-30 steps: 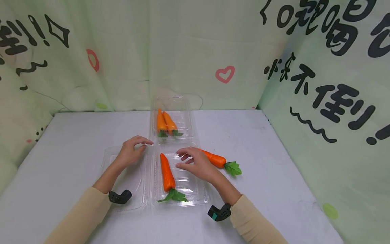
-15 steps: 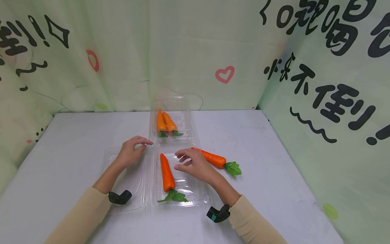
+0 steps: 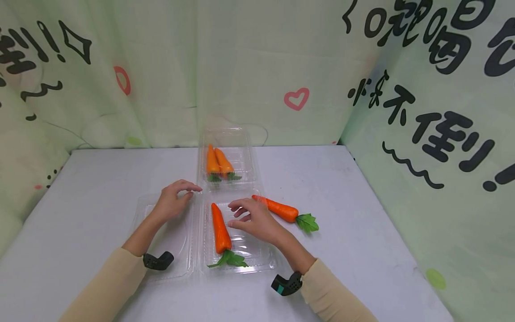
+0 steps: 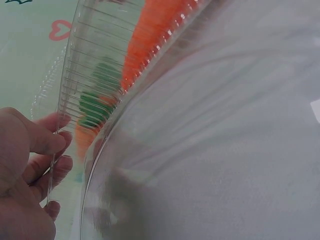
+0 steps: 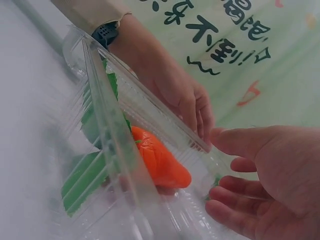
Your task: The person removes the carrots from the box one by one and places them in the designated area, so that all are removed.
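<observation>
A clear plastic clamshell box (image 3: 261, 266) lies unfolded, its lid (image 3: 170, 259) flat to the left. One orange carrot (image 3: 221, 232) with green leaves rests in its base. My left hand (image 3: 174, 202) pinches the box's far edge near the hinge; in the left wrist view, thumb and fingers (image 4: 42, 172) close on the clear rim. Over the base hovers my right hand (image 3: 257, 220), fingers loosely bent and holding nothing, right of that carrot. Beyond its knuckles, a second carrot (image 3: 283, 210) lies on the table, its tip near the box's right rim.
Behind the front box stands another clear box (image 3: 245, 167), its lid raised against the curtain. It holds two lighter orange carrots (image 3: 213, 161). The white table (image 3: 342, 250) is bordered by printed curtains (image 3: 249, 67) at the back and sides.
My right hand has drifted slightly left and toward me, uncovering more of the table carrot's tip. The left hand and the carrots stay where they were.
</observation>
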Available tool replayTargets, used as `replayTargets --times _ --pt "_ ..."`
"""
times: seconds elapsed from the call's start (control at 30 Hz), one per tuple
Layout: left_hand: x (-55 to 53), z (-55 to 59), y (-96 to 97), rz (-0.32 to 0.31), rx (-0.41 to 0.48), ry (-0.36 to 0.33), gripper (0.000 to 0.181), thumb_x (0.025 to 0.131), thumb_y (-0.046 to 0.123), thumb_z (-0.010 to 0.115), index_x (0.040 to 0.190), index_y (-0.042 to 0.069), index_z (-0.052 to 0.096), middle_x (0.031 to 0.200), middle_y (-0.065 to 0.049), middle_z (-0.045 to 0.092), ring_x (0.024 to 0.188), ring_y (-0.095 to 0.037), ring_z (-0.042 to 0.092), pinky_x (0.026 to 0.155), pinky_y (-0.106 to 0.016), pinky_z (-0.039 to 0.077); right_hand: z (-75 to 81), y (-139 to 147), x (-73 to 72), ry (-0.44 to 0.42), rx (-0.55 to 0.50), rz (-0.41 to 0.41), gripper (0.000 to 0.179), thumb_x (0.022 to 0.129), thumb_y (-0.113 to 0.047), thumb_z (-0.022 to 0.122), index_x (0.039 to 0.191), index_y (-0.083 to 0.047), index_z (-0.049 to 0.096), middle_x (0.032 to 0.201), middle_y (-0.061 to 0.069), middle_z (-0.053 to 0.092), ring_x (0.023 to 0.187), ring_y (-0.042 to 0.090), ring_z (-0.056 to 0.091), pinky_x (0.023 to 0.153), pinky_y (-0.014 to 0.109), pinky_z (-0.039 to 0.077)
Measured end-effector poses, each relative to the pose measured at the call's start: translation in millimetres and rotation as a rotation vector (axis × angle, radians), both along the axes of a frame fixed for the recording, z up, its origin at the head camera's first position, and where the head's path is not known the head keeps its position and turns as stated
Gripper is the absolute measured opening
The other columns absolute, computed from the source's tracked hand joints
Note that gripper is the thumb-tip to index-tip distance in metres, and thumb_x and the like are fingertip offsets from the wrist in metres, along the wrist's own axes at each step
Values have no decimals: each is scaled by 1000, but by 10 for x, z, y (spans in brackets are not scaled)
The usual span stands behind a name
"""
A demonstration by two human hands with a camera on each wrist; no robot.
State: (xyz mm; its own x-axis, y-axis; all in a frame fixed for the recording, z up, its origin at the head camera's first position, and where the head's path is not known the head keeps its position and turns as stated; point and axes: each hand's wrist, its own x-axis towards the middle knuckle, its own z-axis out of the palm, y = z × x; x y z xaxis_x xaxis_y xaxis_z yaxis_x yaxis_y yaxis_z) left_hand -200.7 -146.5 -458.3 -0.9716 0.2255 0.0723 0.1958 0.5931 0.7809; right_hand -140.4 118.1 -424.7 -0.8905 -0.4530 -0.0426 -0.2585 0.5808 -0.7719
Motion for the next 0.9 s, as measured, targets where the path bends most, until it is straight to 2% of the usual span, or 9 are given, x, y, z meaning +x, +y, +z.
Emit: replayTargets --times 0.63,0.9 --pt "0 -6 3 7 -3 4 27 96 2 54 112 14 71 119 -11 63 120 -33 53 105 -56 41 -12 -62 30 -73 11 42 49 88 -32 71 129 -11 56 121 4 61 105 18 63 87 29 57" --pt "14 -23 9 14 10 29 27 95 1 54 111 15 71 117 -10 64 118 -34 54 105 -58 41 -28 -99 38 -100 39 45 49 87 -32 71 130 -14 56 120 2 62 107 19 62 86 27 56"
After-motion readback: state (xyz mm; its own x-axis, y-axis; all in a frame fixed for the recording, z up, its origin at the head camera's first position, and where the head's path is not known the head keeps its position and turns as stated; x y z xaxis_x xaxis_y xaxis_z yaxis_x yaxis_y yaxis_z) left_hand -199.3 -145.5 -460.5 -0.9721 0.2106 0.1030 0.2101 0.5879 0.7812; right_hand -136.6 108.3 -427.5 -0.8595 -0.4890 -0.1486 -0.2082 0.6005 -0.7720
